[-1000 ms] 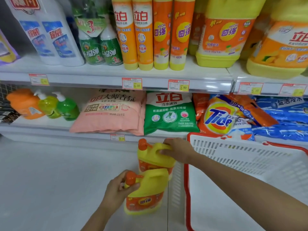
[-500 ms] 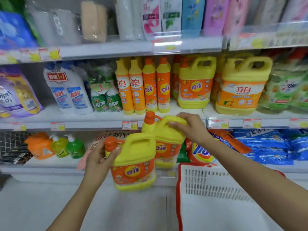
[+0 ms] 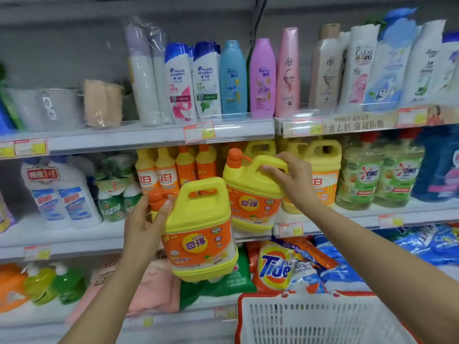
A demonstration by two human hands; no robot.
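Two yellow dish-soap jugs are held up before a shop's middle shelf (image 3: 74,239): the nearer jug (image 3: 198,234), gripped at its orange cap by the left hand (image 3: 146,219), and the farther jug (image 3: 250,194), clasped by its handle in the right hand (image 3: 290,180), above a red-rimmed white basket (image 3: 310,319).

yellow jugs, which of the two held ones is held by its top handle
The higher, farther jug: the right grip curls round its handle. The lower, nearer jug is held by the left grip at its orange cap, handle free.
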